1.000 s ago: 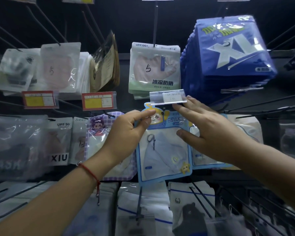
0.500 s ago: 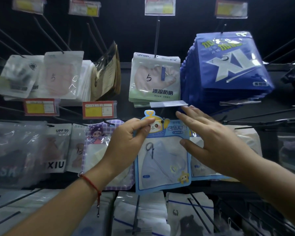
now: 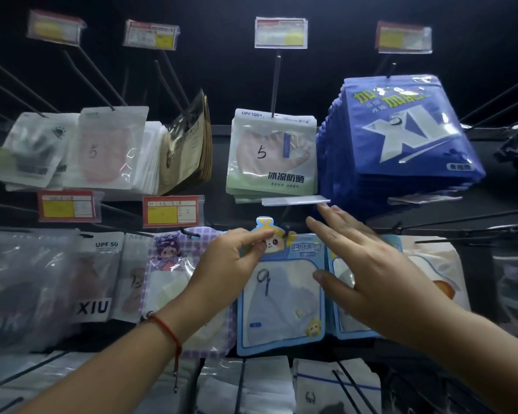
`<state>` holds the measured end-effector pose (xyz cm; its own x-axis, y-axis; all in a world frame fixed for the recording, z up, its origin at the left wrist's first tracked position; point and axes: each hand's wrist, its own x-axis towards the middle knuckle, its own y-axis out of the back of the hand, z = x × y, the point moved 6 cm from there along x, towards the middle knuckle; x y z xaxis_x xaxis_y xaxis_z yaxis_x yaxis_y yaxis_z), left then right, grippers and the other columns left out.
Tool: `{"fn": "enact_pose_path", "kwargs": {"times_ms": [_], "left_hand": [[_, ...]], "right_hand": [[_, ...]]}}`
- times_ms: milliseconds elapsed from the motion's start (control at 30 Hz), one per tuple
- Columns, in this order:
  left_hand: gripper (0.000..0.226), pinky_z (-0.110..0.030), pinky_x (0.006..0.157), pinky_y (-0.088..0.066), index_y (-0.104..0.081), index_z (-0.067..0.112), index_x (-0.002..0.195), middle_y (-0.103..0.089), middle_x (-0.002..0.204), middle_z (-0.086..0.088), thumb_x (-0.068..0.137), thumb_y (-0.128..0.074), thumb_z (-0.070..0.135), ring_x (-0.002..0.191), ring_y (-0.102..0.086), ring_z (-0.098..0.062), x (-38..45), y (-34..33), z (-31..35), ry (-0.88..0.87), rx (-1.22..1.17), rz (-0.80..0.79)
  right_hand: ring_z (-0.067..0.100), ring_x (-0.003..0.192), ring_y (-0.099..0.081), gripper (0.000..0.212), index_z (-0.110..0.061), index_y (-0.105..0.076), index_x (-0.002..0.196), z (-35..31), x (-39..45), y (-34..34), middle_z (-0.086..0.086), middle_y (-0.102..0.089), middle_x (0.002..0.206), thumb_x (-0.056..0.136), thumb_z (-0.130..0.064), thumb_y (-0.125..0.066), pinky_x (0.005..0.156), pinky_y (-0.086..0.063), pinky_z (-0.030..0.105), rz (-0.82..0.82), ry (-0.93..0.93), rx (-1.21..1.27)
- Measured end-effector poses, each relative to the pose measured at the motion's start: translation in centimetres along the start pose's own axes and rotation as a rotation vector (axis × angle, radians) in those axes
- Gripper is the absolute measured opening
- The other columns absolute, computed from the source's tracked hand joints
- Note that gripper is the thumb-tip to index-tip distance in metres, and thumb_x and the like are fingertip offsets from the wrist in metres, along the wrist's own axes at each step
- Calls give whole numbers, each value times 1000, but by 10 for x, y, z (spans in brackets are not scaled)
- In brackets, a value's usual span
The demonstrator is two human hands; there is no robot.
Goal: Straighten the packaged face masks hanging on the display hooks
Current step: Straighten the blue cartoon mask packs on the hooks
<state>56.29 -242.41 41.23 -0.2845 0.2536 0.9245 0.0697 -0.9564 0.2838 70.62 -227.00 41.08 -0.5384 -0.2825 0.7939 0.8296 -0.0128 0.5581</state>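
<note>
A light-blue face mask pack [image 3: 281, 297], printed with a cartoon animal header and hand-marked "9", hangs on a middle-row display hook [image 3: 287, 233] below a clear empty tag holder [image 3: 295, 201]. Compared with half a second ago, the pack has barely moved, while the upper price tags sit lower in view. The left hand [image 3: 231, 264] pinches the pack's header between thumb and forefinger; the right hand [image 3: 362, 264] hovers beside it, fingers straight and spread.
</note>
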Motion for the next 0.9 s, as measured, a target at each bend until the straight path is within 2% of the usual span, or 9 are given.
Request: {"fn": "enact_pose_path", "kwargs": {"times_ms": [67,200,333,400,467,567,633,733,900], "left_hand": [[29,-40,87,-55,-69,33,124,-70,104,7,99,-61,22,98,-64,-6,2,-2,-7,0,72,-25],[31,-41,79,-55,-64,42,127,-64,101,8,99,-59,30,92,-61,-10,7,-6,-12,8,255,-75],[35,-37,72,-54,-61,42,131,-59,104,7,99,-59,30,91,-59,-15,8,-9,-9,-50,441,-89],[36,-39,75,-55,-60,39,132,-55,116,3,97,-61,29,101,-56,-18,5,-10,-9,-86,536,-81],[37,-42,84,-54,-60,35,133,-51,130,-2,96,-62,31,112,-51,-23,-1,-9,-9,-104,607,-51],[38,-46,93,-50,-62,26,132,-52,135,-7,95,-59,36,118,-49,-28,-18,-9,-2,-161,701,-7],[43,-46,94,-49,-63,24,130,-55,133,-7,92,-51,39,118,-51,-28,-34,-16,3,-176,704,-31],[45,-41,97,-46,-61,26,133,-56,133,-2,90,-53,39,120,-52,-24,-62,-37,9,-137,635,-97],[46,-35,96,-48,-56,26,139,-56,128,1,95,-59,38,117,-53,-19,-94,-80,22,-100,507,-210]], "right_hand": [[-1,148,6,73,-36,-12,154,1,0,0,-16,-2,161,86,-61,-28,117,-5,21,1,-3,0],[-2,147,8,72,-36,-11,154,0,0,2,-19,2,157,89,-57,-34,113,2,15,3,-7,-15],[-2,146,11,72,-39,1,150,-2,-1,2,-21,8,154,90,-56,-34,110,8,11,-16,-4,-20],[-1,146,13,72,-37,1,152,-1,-3,2,-21,13,156,94,-55,-38,111,9,12,-37,-9,-19],[0,146,14,73,-37,1,153,2,-5,0,-20,16,157,98,-51,-43,113,9,14,-75,-23,-23],[-1,146,14,73,-40,0,153,7,-11,-4,-20,13,159,97,-50,-46,117,5,19,-119,-47,11],[-4,144,17,73,-42,0,153,13,-20,-11,-22,15,158,96,-52,-45,116,5,19,-182,-87,35],[-7,142,15,74,-42,-1,153,26,-37,-27,-23,14,157,96,-50,-47,110,7,16,-296,-183,63],[4,148,-1,76,-37,-10,155,60,-68,-52,-15,1,162,94,-44,-55,116,-7,26,-328,-324,141]]}}
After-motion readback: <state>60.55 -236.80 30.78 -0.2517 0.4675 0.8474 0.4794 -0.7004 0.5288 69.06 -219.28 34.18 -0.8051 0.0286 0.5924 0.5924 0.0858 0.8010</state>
